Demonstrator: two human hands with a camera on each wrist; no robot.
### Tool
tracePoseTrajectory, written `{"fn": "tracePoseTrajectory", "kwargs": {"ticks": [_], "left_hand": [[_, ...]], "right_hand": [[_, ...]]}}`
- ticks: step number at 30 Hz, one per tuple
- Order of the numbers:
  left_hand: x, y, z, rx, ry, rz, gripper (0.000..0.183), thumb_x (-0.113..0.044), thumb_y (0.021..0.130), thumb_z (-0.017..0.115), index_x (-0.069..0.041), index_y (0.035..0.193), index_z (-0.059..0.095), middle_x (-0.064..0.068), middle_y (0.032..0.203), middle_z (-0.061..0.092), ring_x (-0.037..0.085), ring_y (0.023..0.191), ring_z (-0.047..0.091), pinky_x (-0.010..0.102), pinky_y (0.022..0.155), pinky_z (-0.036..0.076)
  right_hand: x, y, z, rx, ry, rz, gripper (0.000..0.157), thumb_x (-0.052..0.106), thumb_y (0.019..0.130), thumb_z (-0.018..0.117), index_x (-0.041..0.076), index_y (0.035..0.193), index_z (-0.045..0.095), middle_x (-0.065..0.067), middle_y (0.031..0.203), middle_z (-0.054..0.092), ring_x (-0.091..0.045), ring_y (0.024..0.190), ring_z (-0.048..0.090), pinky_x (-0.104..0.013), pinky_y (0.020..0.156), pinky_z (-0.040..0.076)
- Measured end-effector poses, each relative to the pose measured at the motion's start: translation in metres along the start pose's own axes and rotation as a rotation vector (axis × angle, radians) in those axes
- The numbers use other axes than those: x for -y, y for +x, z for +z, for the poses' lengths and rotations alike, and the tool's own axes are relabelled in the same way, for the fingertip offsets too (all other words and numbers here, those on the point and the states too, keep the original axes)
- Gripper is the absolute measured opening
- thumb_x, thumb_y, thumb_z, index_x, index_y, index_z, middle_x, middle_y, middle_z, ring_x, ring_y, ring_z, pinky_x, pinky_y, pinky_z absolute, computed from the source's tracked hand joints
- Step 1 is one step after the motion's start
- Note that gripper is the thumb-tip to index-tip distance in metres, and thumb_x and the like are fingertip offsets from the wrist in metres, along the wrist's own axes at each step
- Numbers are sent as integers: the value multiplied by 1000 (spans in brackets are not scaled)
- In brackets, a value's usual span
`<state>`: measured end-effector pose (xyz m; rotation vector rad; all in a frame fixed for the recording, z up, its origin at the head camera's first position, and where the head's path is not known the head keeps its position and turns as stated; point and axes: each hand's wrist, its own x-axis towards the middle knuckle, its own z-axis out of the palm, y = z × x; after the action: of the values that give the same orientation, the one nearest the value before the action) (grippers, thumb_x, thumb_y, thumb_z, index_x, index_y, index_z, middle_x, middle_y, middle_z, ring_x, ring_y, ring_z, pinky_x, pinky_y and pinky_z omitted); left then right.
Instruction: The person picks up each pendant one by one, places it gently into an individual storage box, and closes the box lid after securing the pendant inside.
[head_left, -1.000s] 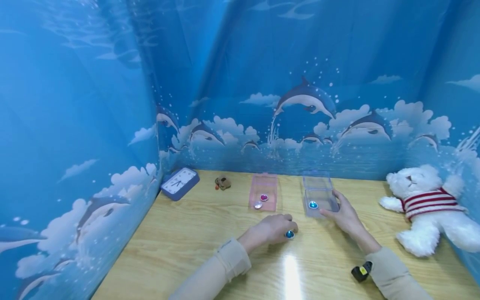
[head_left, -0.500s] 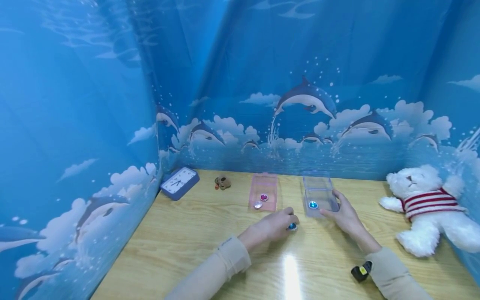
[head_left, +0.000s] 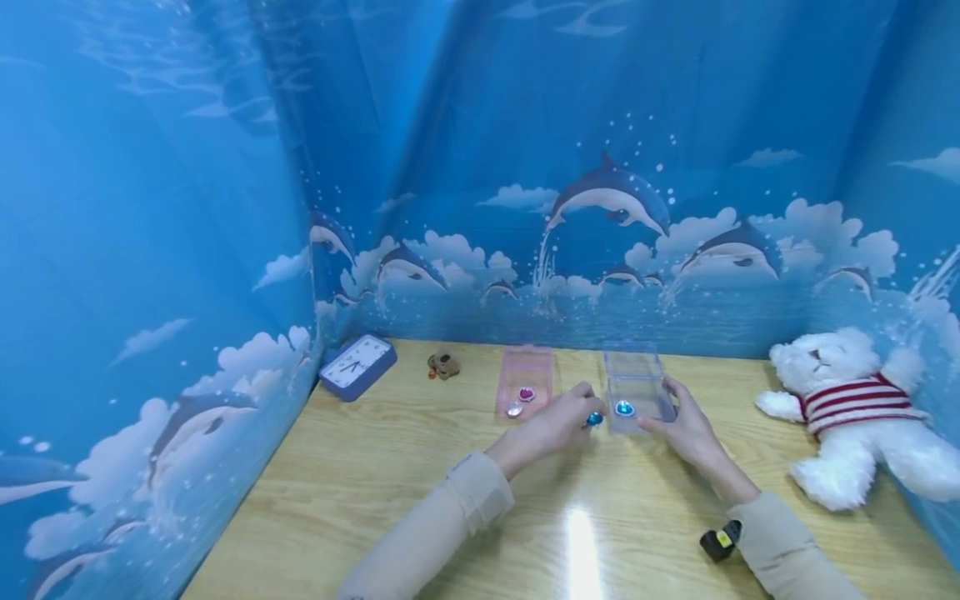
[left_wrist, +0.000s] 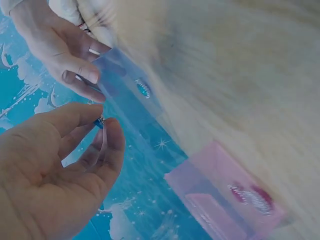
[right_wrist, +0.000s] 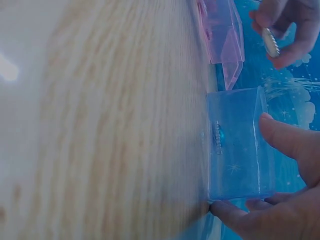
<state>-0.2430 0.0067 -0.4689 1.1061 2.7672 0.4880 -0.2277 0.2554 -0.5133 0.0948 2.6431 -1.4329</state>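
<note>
My left hand (head_left: 557,419) pinches a blue gem (head_left: 594,419) with a silvery rim between thumb and fingertips, just left of a clear bluish plastic box (head_left: 647,403). That box stands with its lid raised at the back, and a second blue gem (head_left: 624,408) lies inside. With thumb and fingers spread around its right side, my right hand (head_left: 690,429) holds the box on the table. In the right wrist view the pinched gem (right_wrist: 270,43) is seen edge-on, above the box. To the left, an opened pink box (head_left: 542,379) contains a red-pink gem (head_left: 527,394) and a pale clear gem (head_left: 513,409).
A blue clock (head_left: 357,367) lies at the table's back left, with a small brown figure (head_left: 444,365) beside it. At the right lies a white teddy bear (head_left: 847,408) in a striped sweater. A dolphin-print curtain (head_left: 465,208) borders the wooden table (head_left: 337,500).
My left hand has carried the blue gem up and to the right, from the table's middle toward the bluish box. The right hand and both boxes have stayed in place.
</note>
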Motion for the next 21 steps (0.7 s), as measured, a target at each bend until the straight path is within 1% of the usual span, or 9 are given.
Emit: {"fn": "tracePoseTrajectory", "kwargs": {"ticks": [4,6,8,11,16,21], "left_hand": [[-4,12,-4,-21,10,14,38,-6,98,72,-17,135,71,0,122,62,4,97,62,10,78,54],[-9,18,-7,-28,11,12,39,-7,98,72,-17,135,70,-1,126,62,5,101,64,10,82,55],[-13,25,-10,-39,37,18,39,-8,97,73,-17,135,70,0,130,62,6,105,66,12,86,56],[-19,34,-13,-45,64,21,40,-8,97,72,-18,135,70,0,132,62,7,107,66,12,90,56],[-25,45,-15,-23,75,30,38,-9,100,70,-19,136,70,-1,132,62,6,107,65,12,89,55],[-27,56,-12,-10,112,28,39,-10,101,69,-21,138,69,-1,132,62,7,110,64,14,90,56]], "right_hand": [[0,-1,-1,-1,-1,-16,108,27,99,75,0,167,-3,-31,174,4,-58,157,10,-75,126,17],[0,0,-1,-2,1,-25,108,27,98,75,0,167,-3,-31,174,5,-59,157,11,-75,126,18],[0,0,-1,-1,5,-38,109,29,98,76,-1,167,-2,-32,173,6,-60,156,11,-75,125,19],[-1,0,-1,1,6,-50,109,29,98,76,-1,167,-2,-32,173,7,-60,156,13,-75,125,20],[-2,-1,0,5,-4,-54,108,30,99,75,-1,167,-2,-32,173,8,-59,157,12,-75,125,21],[-2,-3,0,-3,3,-61,108,29,98,76,-2,167,-1,-33,173,9,-61,156,13,-75,125,20]]}}
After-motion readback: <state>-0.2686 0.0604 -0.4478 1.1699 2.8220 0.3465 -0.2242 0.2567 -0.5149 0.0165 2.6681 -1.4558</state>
